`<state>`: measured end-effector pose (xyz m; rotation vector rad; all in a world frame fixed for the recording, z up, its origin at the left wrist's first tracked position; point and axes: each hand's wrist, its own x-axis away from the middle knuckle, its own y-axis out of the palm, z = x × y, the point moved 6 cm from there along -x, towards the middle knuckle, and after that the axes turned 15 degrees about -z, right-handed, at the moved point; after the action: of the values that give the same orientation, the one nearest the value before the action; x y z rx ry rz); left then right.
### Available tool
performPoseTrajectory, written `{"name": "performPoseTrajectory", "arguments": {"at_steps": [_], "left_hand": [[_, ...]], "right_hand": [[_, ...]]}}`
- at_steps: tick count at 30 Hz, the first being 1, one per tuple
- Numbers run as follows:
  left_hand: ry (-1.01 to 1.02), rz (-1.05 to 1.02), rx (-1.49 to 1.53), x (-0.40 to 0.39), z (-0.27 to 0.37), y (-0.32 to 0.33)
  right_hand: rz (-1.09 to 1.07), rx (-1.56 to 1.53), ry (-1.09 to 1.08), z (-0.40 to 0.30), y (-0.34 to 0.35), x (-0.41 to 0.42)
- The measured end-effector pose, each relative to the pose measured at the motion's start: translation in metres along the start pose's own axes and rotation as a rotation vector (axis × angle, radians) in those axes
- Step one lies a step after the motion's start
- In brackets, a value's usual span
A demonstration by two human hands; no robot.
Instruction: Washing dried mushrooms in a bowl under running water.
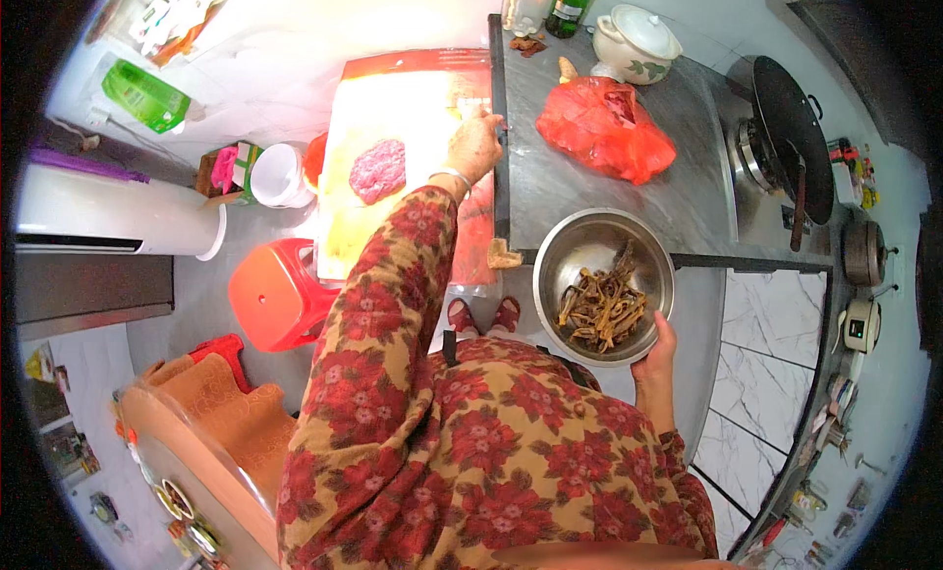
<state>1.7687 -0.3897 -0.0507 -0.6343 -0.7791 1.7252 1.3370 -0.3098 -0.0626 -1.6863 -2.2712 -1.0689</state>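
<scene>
My left hand (475, 146), with a bracelet at its wrist, is at the right side of a bright, overexposed board or tabletop (339, 223) with a red printed edge. Its fingers are curled by the counter's dark edge; whether they hold anything is unclear. A flat mound of pink minced meat (377, 170) lies to its left. My right hand (656, 349) grips the lower right rim of a stainless steel bowl (549, 275), tilted slightly beside the counter. Brown dried strips, perhaps dried vegetable (604, 308), are in the bowl. A red plastic bag (604, 131) sits on the grey counter (692, 194).
A lidded white pot (637, 43) and a green bottle (569, 8) stand at the counter's back. A black wok (788, 142) is on the stove at right. A red stool (276, 293) and a white bucket (278, 176) are at left.
</scene>
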Motion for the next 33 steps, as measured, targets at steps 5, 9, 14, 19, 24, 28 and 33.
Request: {"name": "performPoseTrajectory", "arguments": {"at_steps": [5, 9, 14, 19, 24, 28, 33], "left_hand": [[0.023, -0.057, -0.102, -0.024, -0.012, 0.01], [-0.041, -0.181, -0.105, -0.033, -0.011, 0.017], [0.007, -0.055, -0.094, -0.032, -0.016, 0.017], [-0.039, -0.215, -0.17, -0.038, -0.014, 0.018], [-0.077, -0.235, -0.184, -0.033, -0.005, 0.009], [-0.031, -0.2, -0.074, -0.029, -0.012, 0.013], [-0.008, -0.164, -0.008, -0.039, 0.025, 0.0]], "right_hand": [[0.018, -0.036, -0.051, -0.005, 0.002, 0.001], [0.013, -0.077, -0.072, -0.007, -0.01, -0.001], [0.024, -0.057, -0.055, -0.011, -0.016, -0.009], [0.01, -0.003, -0.028, -0.018, -0.012, -0.016], [-0.01, -0.024, -0.025, -0.023, -0.007, -0.023], [-0.011, -0.056, -0.022, -0.023, -0.004, -0.027], [0.017, -0.051, -0.018, -0.025, -0.004, -0.028]]}}
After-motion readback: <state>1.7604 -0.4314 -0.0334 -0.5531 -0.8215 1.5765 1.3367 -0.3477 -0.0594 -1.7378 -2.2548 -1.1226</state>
